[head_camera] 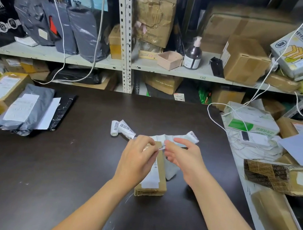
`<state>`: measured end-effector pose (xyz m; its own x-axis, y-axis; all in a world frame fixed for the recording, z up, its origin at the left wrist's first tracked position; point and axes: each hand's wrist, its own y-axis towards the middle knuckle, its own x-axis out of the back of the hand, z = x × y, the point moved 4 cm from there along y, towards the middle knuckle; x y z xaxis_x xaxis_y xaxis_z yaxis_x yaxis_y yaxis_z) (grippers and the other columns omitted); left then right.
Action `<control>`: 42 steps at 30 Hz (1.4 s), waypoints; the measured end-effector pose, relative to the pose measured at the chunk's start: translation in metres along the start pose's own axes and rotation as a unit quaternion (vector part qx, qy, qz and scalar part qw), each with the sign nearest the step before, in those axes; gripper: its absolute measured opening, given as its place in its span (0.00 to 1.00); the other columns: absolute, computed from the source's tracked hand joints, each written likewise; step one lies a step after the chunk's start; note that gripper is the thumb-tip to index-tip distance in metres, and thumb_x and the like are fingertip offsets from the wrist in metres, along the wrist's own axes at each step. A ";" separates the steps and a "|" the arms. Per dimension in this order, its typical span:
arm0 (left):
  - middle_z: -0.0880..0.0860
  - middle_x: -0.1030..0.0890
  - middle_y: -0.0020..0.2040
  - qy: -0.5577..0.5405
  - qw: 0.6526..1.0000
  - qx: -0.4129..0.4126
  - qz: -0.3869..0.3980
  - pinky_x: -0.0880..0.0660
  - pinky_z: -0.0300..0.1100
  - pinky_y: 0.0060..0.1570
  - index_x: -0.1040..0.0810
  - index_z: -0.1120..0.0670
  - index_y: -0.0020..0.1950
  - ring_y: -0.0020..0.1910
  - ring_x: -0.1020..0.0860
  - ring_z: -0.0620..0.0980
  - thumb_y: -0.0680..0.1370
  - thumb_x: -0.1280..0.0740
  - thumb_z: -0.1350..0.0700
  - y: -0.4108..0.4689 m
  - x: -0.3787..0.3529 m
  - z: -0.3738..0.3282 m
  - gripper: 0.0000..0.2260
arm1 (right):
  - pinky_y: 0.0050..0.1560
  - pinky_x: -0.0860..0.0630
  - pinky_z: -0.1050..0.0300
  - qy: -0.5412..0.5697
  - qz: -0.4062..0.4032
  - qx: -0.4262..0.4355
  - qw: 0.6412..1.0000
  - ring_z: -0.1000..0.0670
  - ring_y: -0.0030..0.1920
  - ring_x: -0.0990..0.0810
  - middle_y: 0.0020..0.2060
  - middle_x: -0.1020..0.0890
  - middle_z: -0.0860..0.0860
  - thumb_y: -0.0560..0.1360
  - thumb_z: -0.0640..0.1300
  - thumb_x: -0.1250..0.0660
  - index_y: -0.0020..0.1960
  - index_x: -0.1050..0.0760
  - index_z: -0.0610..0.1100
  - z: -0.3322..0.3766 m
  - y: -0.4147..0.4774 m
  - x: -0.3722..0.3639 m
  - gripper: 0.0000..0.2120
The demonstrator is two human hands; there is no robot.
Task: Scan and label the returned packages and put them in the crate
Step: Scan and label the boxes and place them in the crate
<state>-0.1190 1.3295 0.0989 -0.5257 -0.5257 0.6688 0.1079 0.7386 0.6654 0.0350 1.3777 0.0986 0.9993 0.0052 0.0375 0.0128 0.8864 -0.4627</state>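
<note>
— Where is the parcel?
— The small brown cardboard package point(156, 176) lies flat near the middle of the dark brown table point(64, 161), its long side running away from the person. A white shipping label covers much of its top.

— And the hands?
— Both are over its far end. The left hand point(138, 157) has its fingers curled and pinches a small white sticker point(162, 147) just above the package. The right hand point(181, 156) meets the sticker's other end with a fingertip. Its other fingers are loosely spread, and I cannot tell whether it truly pinches.

— What lies around them?
— Just behind the hands a curled strip of white printed labels point(124, 128) lies on the table, one end rolled up. Well to the left is a pile of grey plastic mailer bags point(25, 109), with a brown box bearing a white label point(3, 91) beside it at the table's edge. To the right are a white and green carton point(251, 121), a tangle of white cables point(257, 149) and a brown patterned paper parcel point(276, 176).

— And behind?
— A grey metal shelf point(96, 61) crowded with cartons and bags. A dark pump bottle point(192, 57) stands on it beside a pink open tray point(169, 59).
</note>
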 end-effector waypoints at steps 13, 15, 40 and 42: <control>0.55 0.19 0.45 0.088 0.994 -0.058 0.033 0.31 0.48 0.34 0.20 0.59 0.41 0.42 0.22 0.57 0.71 0.26 0.68 -0.028 0.006 0.001 0.06 | 0.34 0.19 0.57 0.002 0.043 -0.107 0.993 0.48 0.34 0.14 0.37 0.13 0.43 0.70 0.45 0.20 0.55 0.25 0.43 -0.027 -0.003 -0.010 0.19; 0.55 0.20 0.46 0.091 0.991 -0.087 0.040 0.31 0.48 0.34 0.19 0.58 0.42 0.42 0.22 0.57 0.72 0.26 0.66 -0.029 0.004 -0.001 0.05 | 0.39 0.16 0.56 -0.008 0.029 -0.074 0.997 0.49 0.33 0.15 0.32 0.14 0.49 0.69 0.39 0.21 0.55 0.24 0.44 -0.027 0.001 -0.011 0.18; 0.48 0.21 0.41 -0.119 0.903 0.383 0.154 0.31 0.29 0.38 0.17 0.57 0.46 0.38 0.25 0.45 0.76 0.33 0.67 -0.067 -0.058 0.050 0.07 | 0.40 0.24 0.60 -0.389 -0.005 0.138 0.911 0.48 0.40 0.20 0.36 0.18 0.48 0.75 0.36 0.31 0.43 0.21 0.42 -0.083 0.034 -0.041 0.04; 0.49 0.24 0.44 -0.084 0.917 0.345 0.179 0.32 0.35 0.38 0.17 0.59 0.48 0.40 0.26 0.48 0.77 0.35 0.67 -0.068 -0.065 0.048 0.08 | 0.43 0.22 0.53 -0.430 0.001 0.154 0.890 0.47 0.43 0.19 0.41 0.17 0.47 0.76 0.38 0.31 0.45 0.18 0.42 -0.085 0.034 -0.045 0.04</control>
<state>-0.1325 1.3334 -0.0053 -0.6904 -0.1672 0.7038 -0.2304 0.9731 0.0051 -0.0064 1.3686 0.0059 0.6011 0.2412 0.7619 -0.1303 0.9702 -0.2044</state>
